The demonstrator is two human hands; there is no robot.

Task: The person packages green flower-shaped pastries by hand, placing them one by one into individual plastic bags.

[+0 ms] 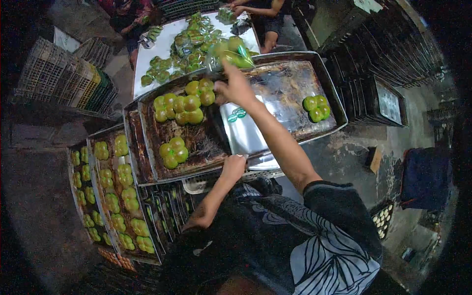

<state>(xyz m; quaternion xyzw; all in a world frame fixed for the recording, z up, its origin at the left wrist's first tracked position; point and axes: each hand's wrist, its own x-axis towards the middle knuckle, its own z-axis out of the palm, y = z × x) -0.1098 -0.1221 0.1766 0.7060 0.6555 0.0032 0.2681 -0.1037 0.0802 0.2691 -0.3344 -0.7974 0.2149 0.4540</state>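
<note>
My right hand (239, 88) reaches over the far rim of a baking tray (290, 73), thumb and index finger apart. At its fingertips a clear plastic bag of green buns (235, 53) overlaps the rim, slightly blurred. My left hand (234, 166) is closed at the near rim, on the lower edge of a stack of clear plastic bags (243, 130) with green print. Left of the stack, several clusters of green buns (188, 109) sit on the tray, with another cluster (173, 152) nearer me. One more bun cluster (316, 108) lies at the right end.
Beyond the tray, a white table (147, 56) bears a pile of bagged buns (191, 44). Two people (268, 10) sit at its far side. More trays of buns (118, 196) stand at left. Stacked crates (54, 73) and dark trays (368, 54) flank the table.
</note>
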